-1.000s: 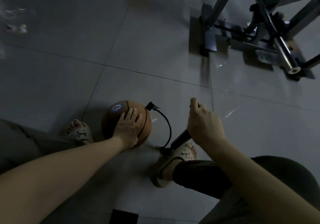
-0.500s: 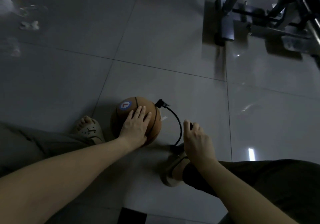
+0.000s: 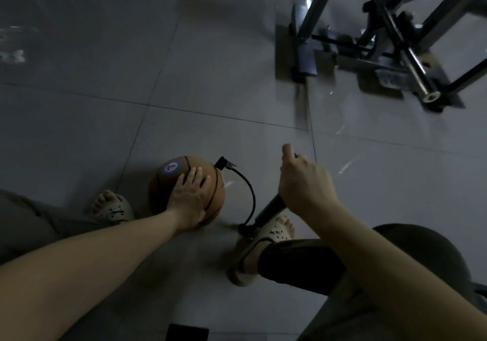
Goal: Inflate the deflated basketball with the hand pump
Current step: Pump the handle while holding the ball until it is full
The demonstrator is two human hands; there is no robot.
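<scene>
Left hand [image 3: 188, 201] lies flat, fingers straight, on the round brown black-seamed ball [image 3: 160, 190], resting on glossy grey floor tile [image 3: 210, 77] just right of a joint. Thin black hose [image 3: 251, 195] curves to the tubular pump [image 3: 268, 209]. Right hand [image 3: 303, 182] is clenched round its handle.

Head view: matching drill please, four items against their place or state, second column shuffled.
1. orange-brown rubber basketball
2. thin black hose
3. left hand
4. right hand

A. grips the black hand pump at its top
B. rests flat on the ball
C. sits on the grey tiled floor
D. curves from the ball to the pump's base

Pairs: 1-C, 2-D, 3-B, 4-A
</scene>
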